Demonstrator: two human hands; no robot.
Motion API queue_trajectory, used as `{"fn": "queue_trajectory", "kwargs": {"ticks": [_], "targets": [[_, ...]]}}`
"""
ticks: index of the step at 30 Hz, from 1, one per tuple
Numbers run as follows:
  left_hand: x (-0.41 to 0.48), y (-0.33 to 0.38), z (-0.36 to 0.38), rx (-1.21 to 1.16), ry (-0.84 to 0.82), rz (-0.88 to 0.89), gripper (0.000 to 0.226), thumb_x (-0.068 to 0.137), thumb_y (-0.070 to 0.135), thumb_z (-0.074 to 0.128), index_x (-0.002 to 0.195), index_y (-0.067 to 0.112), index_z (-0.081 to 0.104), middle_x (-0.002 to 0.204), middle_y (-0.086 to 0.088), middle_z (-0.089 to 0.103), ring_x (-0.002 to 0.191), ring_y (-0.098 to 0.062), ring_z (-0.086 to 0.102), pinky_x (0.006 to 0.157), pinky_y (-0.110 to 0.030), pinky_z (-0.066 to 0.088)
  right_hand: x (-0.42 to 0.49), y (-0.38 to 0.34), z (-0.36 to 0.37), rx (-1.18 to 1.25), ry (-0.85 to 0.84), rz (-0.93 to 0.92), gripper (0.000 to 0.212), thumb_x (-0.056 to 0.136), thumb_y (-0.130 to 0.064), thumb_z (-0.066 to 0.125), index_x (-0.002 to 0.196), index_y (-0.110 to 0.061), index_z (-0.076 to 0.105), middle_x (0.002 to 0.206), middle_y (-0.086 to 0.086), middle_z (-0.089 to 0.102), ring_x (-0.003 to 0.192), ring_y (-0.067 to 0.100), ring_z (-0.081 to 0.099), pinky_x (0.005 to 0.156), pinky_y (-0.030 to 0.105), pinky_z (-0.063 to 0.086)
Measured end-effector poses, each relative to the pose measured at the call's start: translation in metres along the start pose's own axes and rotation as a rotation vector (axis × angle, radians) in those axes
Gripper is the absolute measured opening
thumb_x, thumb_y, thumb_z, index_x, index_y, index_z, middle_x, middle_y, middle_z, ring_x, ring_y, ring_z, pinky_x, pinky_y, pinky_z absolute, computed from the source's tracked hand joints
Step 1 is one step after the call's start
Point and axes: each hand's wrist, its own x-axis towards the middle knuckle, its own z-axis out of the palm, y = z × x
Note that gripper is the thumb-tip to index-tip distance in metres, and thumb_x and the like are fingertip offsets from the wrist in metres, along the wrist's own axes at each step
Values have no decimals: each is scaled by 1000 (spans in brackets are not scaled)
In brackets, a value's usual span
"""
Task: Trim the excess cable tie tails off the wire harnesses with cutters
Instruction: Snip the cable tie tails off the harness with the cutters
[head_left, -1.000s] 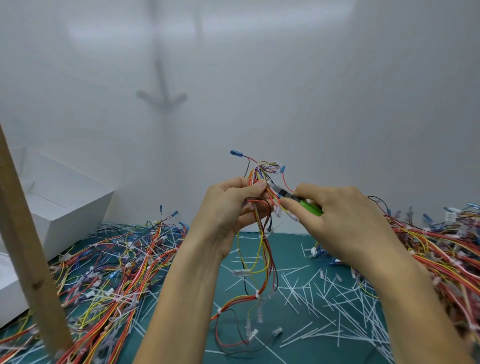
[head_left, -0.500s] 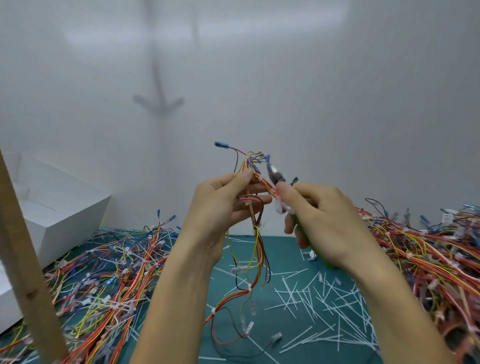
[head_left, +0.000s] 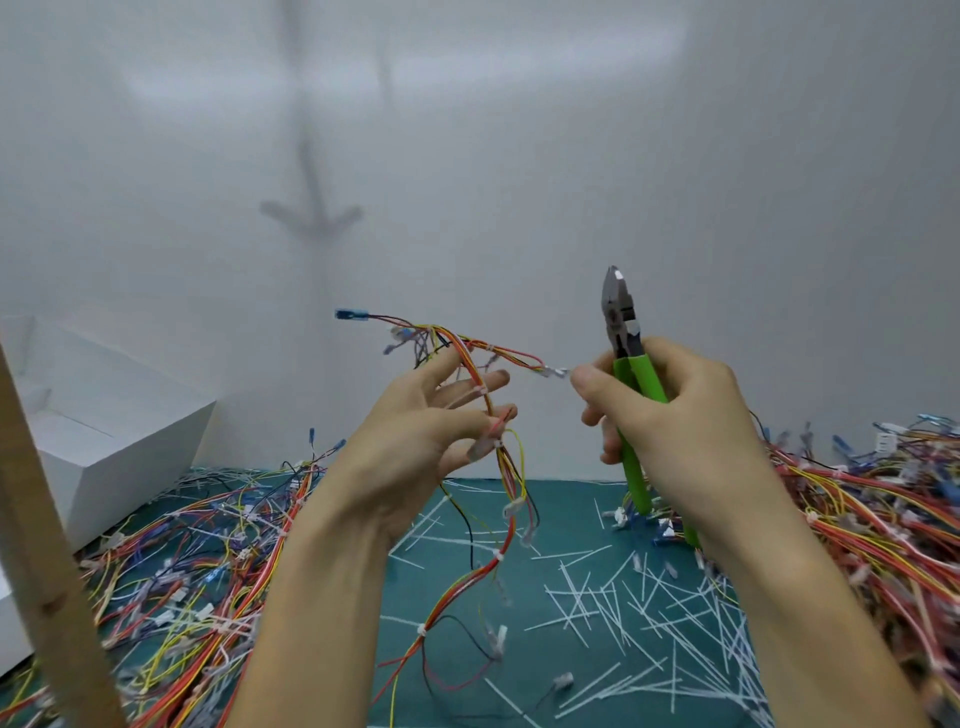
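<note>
Head view: mid-frame I see the left hand slack-fingered, the harness draped through it. The right hand grips the cutters, jaws pointing up (closed, apparently). Cut tails litter the table lower right. The harness piles at both edges suggest plenty is left.

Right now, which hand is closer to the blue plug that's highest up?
Left. The left hand sits just below-right of the blue plug; the right hand is much farther right.
</note>
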Motion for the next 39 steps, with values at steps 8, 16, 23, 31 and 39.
{"fn": "queue_trajectory", "kwargs": {"ticks": [8,16,23,31,39], "targets": [[2,-4,-2,170,-39,36,92,80,-14,64,150,36,28,111,0,75,105,-20,71,87,-31,58,-5,-1,17,-86,-48,-24,20,83,-41,72,78,-23,64,66,-2,65,67,27,63,68,49,56],[-5,4,11,91,-163,39,34,99,-9,38,126,0,57,120,-15,70,113,-24,67,97,-35,54,-7,2,27,-321,25,-84,21,80,-40,76,79,-28,59,62,-20,61,64,2,56,54,12,41],[-5,12,9,-190,-270,-44,24,87,18,60,100,13,80,119,-14,71,114,-29,67,93,-39,56,-4,4,20,-125,122,-39,17,80,-19,80,80,-23,63,62,-5,64,52,-6,59,37,8,39],[1,2,10,-141,64,-51,27,62,33,79,80,13,82,94,-13,77,86,-23,76,65,-25,59,-3,3,17,-87,13,21,17,78,-27,81,80,-26,64,72,-14,69,63,10,66,62,37,60],[5,-4,15,-150,297,77,16,50,30,79,62,19,80,72,-8,76,66,-17,75,54,-18,56,-4,0,17,-121,-55,-10,24,79,-43,75,79,-23,62,67,-13,66,64,10,63,71,43,58]]}}
